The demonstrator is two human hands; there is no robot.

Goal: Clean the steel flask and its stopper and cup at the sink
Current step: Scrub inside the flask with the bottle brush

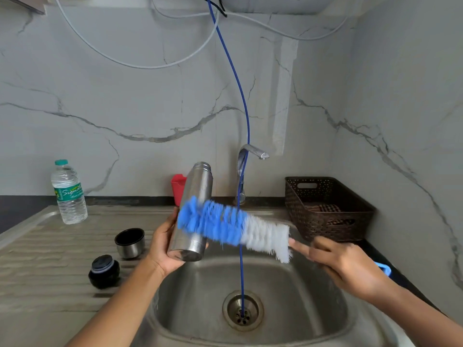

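While left hand tilts flask, right hand angles brush.

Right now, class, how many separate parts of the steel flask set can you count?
3: the flask in the left hand above the sink, the cup and the stopper on the drainboard.

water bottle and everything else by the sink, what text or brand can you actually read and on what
"Signat..." in white script on the green label of the water bottle; the word runs round the curve out of sight.
Smaller print on that label: too small to read.
Steel flask, cup, stopper, brush, basket: no text visible.
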